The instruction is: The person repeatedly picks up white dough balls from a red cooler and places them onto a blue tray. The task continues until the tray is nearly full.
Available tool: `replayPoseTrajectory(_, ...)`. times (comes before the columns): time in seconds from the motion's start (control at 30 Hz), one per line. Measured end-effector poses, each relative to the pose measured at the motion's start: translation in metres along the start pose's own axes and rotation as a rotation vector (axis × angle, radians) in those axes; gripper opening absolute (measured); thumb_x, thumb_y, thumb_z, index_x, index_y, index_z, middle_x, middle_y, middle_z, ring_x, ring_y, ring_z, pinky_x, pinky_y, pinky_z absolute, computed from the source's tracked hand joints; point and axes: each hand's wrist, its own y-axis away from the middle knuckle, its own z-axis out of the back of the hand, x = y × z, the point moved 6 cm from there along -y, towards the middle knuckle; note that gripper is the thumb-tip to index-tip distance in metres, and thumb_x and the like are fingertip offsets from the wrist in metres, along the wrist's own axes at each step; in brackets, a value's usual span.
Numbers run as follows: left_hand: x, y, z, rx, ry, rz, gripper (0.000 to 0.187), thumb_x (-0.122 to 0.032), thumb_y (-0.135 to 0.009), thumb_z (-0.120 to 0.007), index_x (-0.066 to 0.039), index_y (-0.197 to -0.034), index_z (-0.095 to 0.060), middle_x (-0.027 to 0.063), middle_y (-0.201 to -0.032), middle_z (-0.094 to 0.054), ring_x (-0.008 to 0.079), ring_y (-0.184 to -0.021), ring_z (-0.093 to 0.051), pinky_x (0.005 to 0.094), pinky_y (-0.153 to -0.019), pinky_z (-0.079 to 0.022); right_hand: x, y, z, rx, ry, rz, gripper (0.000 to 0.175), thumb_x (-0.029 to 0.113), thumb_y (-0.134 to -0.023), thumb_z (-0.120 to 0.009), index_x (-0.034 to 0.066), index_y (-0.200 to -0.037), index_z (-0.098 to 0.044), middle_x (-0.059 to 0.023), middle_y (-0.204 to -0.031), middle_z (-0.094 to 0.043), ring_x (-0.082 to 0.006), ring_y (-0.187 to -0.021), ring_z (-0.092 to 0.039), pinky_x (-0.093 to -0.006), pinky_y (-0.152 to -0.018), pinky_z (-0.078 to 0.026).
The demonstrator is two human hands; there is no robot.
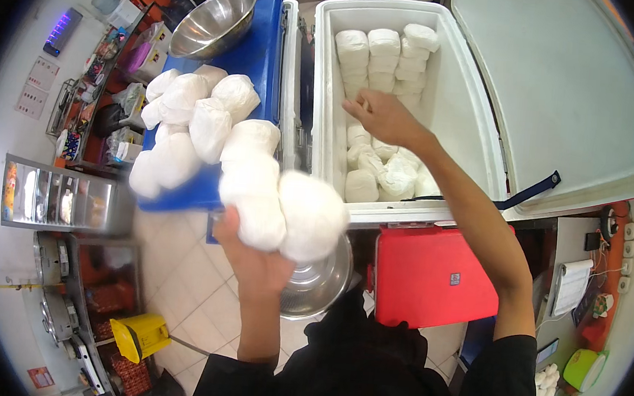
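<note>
My left hand [256,257], palm up, supports a white plastic-wrapped bundle [260,213] from below. A second, blurred white bundle [313,220] rests against its right side. My right hand [387,117] reaches over an open white-lined cooler box [319,114] with its fingers curled; what lies under the fingers is hidden. Inside the box, stacked white bundles [384,58] stand at the far end, and crumpled wrapped bundles [400,174] fill the near end. More loose white bundles [211,128] are heaped on a blue cooler lid [264,54] to the left.
A steel bowl [213,25] tilts at the lid's far end. The box's raised lid [559,100] leans right, with a dark strap [530,191] nearby. A red cooler [433,277] and a round metal basin [315,293] are close to my body. Shelving [103,248] lines the left wall.
</note>
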Motion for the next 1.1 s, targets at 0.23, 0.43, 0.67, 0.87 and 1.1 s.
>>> replayPoseTrajectory(0.23,0.052,0.033,0.002,0.172,-0.078,0.281,0.097,-0.048,-0.078,-0.066,-0.005,-0.155,-0.026,0.0137,-0.133,-0.054,0.028,-0.121,-0.056,0.0439,-0.103,-0.047,-0.045,0.006,-0.056,0.356,0.206,-0.078,0.045,0.037,-0.091,-0.06,-0.0062,-0.09,-0.069,-0.0237,-0.089,-0.069,-0.0362,-0.074,-0.069,-0.0462,-0.066,-0.056)
replayPoseTrajectory(0.43,0.064,0.02,-0.023,0.302,-0.127,0.332,0.091,-0.054,-0.084,-0.059,-0.005,-0.154,-0.029,0.0145,-0.136,-0.053,0.0279,-0.123,-0.055,0.0429,-0.104,-0.046,-0.052,0.019,-0.075,0.755,0.257,-0.262,0.043,0.041,-0.088,-0.062,-0.0007,-0.097,-0.065,-0.0174,-0.088,-0.07,-0.0296,-0.071,-0.069,-0.0421,-0.063,-0.054)
replayPoseTrajectory(0.67,0.063,-0.055,-0.048,0.121,-0.007,0.093,0.073,-0.059,-0.091,-0.045,-0.008,-0.142,-0.047,0.0165,-0.117,-0.061,0.0353,-0.093,-0.065,0.0467,-0.078,-0.057,-0.063,0.014,-0.068,0.708,0.239,-0.279,0.041,0.035,-0.085,-0.063,-0.0024,-0.1,-0.071,-0.0182,-0.091,-0.07,-0.029,-0.07,-0.07,-0.0418,-0.063,-0.056)
replayPoseTrajectory(0.87,0.075,-0.07,-0.032,0.115,0.026,0.191,0.07,-0.059,-0.092,-0.045,-0.01,-0.141,-0.045,0.0191,-0.107,-0.06,0.0311,-0.087,-0.058,0.0401,-0.063,-0.052,-0.07,0.009,-0.054,0.643,0.337,-0.277,0.044,0.036,-0.089,-0.06,-0.0068,-0.094,-0.069,-0.0195,-0.087,-0.071,-0.0312,-0.063,-0.068,-0.0406,-0.061,-0.056)
replayPoseTrajectory(1.1,0.071,-0.067,-0.039,0.563,0.24,0.331,0.078,-0.063,-0.093,-0.045,-0.017,-0.154,-0.027,0.0174,-0.114,-0.05,0.0324,-0.087,-0.05,0.043,-0.062,-0.051,-0.064,0.008,-0.041,0.558,0.323,-0.286,0.045,0.035,-0.091,-0.061,-0.0062,-0.105,-0.067,-0.0189,-0.095,-0.071,-0.0317,-0.066,-0.068,-0.0421,-0.062,-0.057)
